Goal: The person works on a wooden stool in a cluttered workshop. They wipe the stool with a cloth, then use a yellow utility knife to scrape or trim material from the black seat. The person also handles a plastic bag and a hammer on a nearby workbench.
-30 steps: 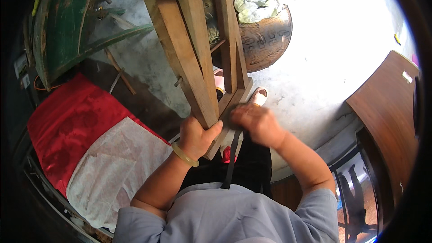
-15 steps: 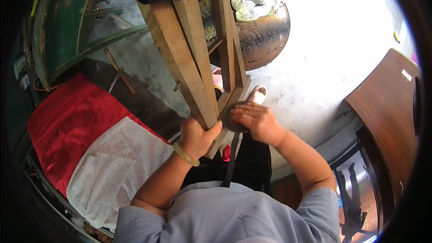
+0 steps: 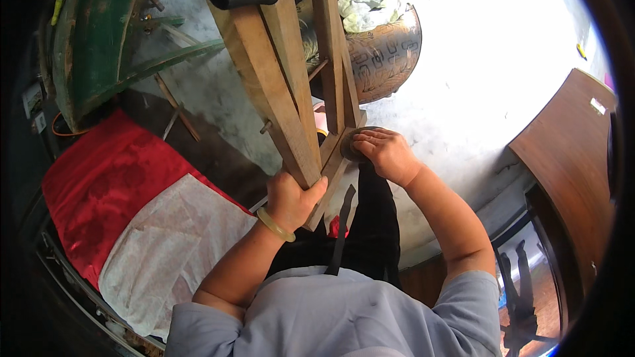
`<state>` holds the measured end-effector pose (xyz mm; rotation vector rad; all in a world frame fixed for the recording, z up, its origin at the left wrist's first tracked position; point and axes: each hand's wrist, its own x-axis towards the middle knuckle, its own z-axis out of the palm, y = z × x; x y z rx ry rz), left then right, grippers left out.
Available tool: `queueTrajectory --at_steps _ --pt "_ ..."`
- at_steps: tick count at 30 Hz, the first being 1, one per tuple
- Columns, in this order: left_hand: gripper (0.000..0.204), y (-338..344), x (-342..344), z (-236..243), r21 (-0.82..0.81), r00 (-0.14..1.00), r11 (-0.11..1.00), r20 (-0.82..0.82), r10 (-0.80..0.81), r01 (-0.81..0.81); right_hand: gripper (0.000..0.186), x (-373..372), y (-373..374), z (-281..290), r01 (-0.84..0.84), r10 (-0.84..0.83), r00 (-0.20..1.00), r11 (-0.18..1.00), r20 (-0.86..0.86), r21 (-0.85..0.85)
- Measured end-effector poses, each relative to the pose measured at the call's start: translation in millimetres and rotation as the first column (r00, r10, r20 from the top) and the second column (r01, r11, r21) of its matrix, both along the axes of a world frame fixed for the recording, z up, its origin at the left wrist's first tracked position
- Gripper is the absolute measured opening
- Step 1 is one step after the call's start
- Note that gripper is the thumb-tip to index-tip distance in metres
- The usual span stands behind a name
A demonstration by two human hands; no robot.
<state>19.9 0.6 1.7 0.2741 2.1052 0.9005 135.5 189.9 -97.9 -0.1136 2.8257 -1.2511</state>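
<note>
A wooden frame (image 3: pixel 278 99) of squared beams leans toward me, like a stand or stool with its legs pointing up and away. My left hand (image 3: pixel 289 199), with a pale bangle on the wrist, is closed around the near end of a thick beam. My right hand (image 3: pixel 390 155) presses a dark round disc (image 3: pixel 350 148) flat against the side of the frame's lower crosspiece (image 3: pixel 336 170). The fingers lie over the disc's right part and hide it. What the disc is made of, I cannot tell. A wooden peg (image 3: pixel 266 127) sticks out of the thick beam.
A patterned round stool (image 3: pixel 390 59) with a pale cloth (image 3: pixel 370 10) stands beyond the frame. To the left are a green curved wooden piece (image 3: pixel 99 46) and a red cloth (image 3: pixel 112 185) under a whitish sheet (image 3: pixel 178 238). A brown wooden cabinet (image 3: pixel 562 145) stands at the right.
My right hand has slid the disc away from me and slightly right along the crosspiece. The left hand keeps its grip on the beam.
</note>
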Motion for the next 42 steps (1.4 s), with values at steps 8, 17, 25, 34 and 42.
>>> queueTrajectory --at_steps 8,17,25,34,42 --pt "0.02 -2 0 0 -0.012 1.0 1.0 0.025 -0.019 0.02 0.023 -7 -12 38 -0.076 0.069 0.995 0.991 -0.07 -0.113" --pt "0.02 -4 -3 -3 0.038 0.998 0.999 0.057 -0.011 0.008 0.022 -4 -27 46 -0.035 0.024 0.996 0.993 -0.088 -0.117" --pt "0.039 -5 -4 -3 -0.036 0.997 0.997 0.053 -0.063 0.065 0.022 6 -20 25 0.036 -0.035 0.999 0.998 0.01 -0.047" --pt "0.018 -3 -2 -2 -0.028 0.999 0.999 0.028 -0.034 0.034 0.025 0 -7 4 0.016 -0.016 0.999 1.0 0.046 0.006" --pt "0.018 1 1 2 0.009 1.0 1.0 -0.011 -0.024 0.024 0.022 1 -8 2 0.043 -0.043 0.999 0.999 0.027 -0.008"
